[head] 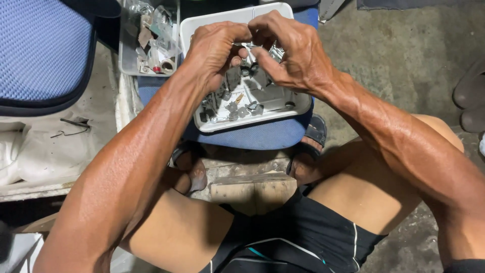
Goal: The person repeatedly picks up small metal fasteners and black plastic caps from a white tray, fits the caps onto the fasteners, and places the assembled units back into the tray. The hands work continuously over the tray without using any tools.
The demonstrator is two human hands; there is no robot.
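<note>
Both hands meet above a white plastic tray [283, 108] that holds several small metal parts [237, 106]. My left hand [214, 50] has its fingers curled around a small metal piece [248, 49], mostly hidden between the fingertips. My right hand [290, 50] pinches the same small piece from the other side, thumb and forefinger closed on it. The tray rests on a blue cushioned stool [252, 136] in front of my knees.
A second grey tray [132, 60] with scraps, wrappers and small parts sits at the upper left. A blue mesh chair seat [43, 50] is at far left, above a white cloth with a wire clip [70, 127]. Concrete floor [404, 45] lies to the right, dark footwear [470, 101] at its edge.
</note>
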